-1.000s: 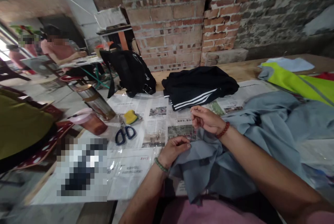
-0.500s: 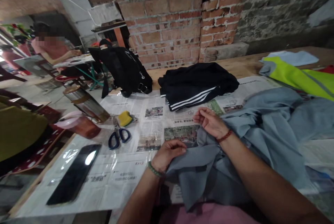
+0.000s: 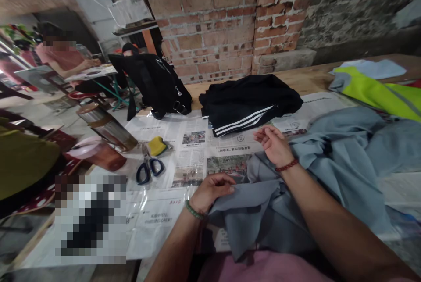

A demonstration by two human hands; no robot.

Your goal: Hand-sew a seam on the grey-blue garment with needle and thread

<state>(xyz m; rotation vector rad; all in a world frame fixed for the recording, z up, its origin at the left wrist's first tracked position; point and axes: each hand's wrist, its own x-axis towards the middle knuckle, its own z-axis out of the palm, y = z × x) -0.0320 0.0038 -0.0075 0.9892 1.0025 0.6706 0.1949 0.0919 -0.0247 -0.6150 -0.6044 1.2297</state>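
Pinching the grey cloth [image 3: 256, 198] at its near left edge, the left hand [image 3: 212, 190] has thumb and fingers closed on a fold, in the head view. The right hand [image 3: 274, 144] is raised just beyond it, fingers bent and thumb close to them; whether they grip anything as fine as a thread or needle I cannot tell. The grey cloth lies at the near middle of the table [image 3: 309, 69] and spreads to the right, with one corner hanging towards the person's lap.

That loose corner could drag the fold out of the pinch, since its weight pulls on a small hold. The bunched cloth under the right forearm might also snag if that arm swings away. On the left, a wide sweep could knock the tilted-looking cup [image 3: 101, 155] or the metal flask [image 3: 107, 126], both near the edge, and a spill could run towards the blue-handled scissors [image 3: 149, 169].

Newspaper [image 3: 158, 212] covers much of the surface, glinting as if under clear plastic. Far across stand a black backpack [image 3: 154, 80] and a striped dark garment [image 3: 250, 100]; far right lies a yellow-green garment [image 3: 378, 91]. Behind rises a brick wall [image 3: 210, 19], and far left a person [image 3: 61, 58] sits at another work surface.
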